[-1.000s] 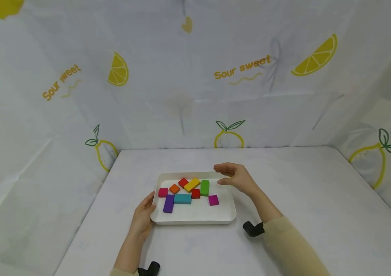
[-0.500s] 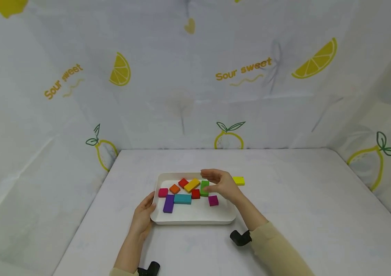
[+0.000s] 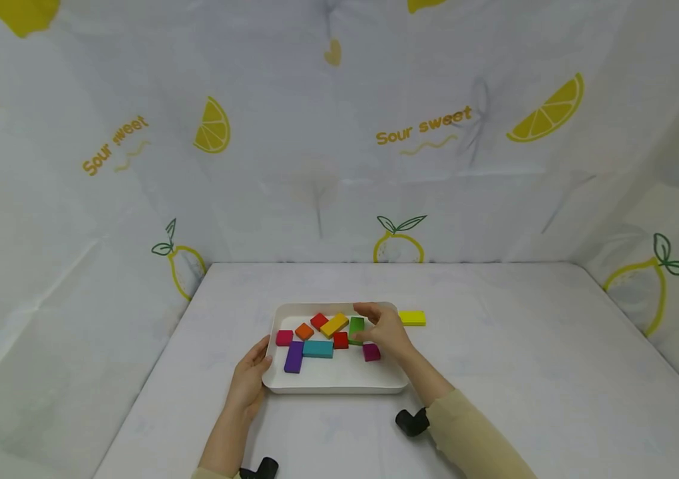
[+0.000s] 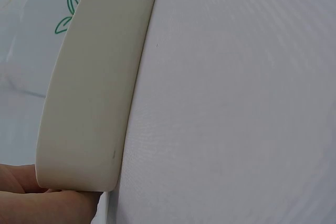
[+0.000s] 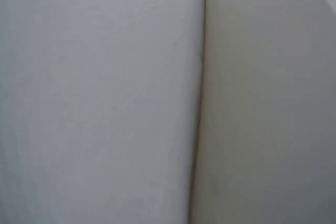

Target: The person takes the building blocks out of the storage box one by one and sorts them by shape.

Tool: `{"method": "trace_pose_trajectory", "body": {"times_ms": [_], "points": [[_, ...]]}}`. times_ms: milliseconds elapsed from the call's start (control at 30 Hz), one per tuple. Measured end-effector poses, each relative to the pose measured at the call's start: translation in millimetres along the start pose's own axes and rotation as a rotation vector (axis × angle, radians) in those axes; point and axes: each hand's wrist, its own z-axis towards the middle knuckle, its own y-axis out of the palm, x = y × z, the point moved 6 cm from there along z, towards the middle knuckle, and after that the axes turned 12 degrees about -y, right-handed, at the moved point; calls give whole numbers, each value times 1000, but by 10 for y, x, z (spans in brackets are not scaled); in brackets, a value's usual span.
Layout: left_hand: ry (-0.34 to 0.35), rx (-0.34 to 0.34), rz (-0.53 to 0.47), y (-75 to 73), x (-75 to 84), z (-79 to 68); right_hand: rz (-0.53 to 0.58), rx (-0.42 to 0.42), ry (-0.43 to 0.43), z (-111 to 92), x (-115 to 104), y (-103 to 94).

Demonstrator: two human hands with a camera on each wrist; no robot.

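My left hand [image 3: 247, 378] holds the left side of the white tray [image 3: 339, 382], thumb on the rim. In the left wrist view, fingers [image 4: 47, 205] touch the corner of the tray wall [image 4: 89, 98]. My right hand [image 3: 384, 332] is over the tray's right part, thumb and fingers apart around the green block [image 3: 356, 326], overlapping it. Close to its thumb lie a magenta block [image 3: 371, 352] and a red block [image 3: 341, 340]. The right wrist view shows only blurred pale surfaces, no fingers.
Also in the tray are a teal block [image 3: 318, 349], a purple block [image 3: 294, 357], an amber block [image 3: 334, 325], an orange block [image 3: 304, 331], another red block [image 3: 319, 321] and a pink block [image 3: 284, 338]. A yellow block [image 3: 414, 318] lies outside, right of the tray, on the white table [image 3: 525, 372].
From the tray's right edge, my right hand has moved left and then down to the green block, uncovering the yellow block on the table. My left hand keeps its hold on the tray.
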Motion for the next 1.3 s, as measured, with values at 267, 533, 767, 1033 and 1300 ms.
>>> {"method": "trace_pose_trajectory", "body": {"times_ms": [267, 533, 767, 1033, 1300], "points": [[3, -4, 0, 4, 2, 3, -126, 31, 66, 27, 52, 36], [0, -4, 0, 10, -13, -23, -148, 28, 67, 11, 102, 49], [-1, -1, 2, 15, -7, -30, -216, 8, 86, 12, 125, 68], [6, -8, 8, 9, -2, -14, -273, 0, 90, 22, 108, 80], [5, -7, 18, 11, -7, -10, -322, -12, 88, 22, 107, 85]]}}
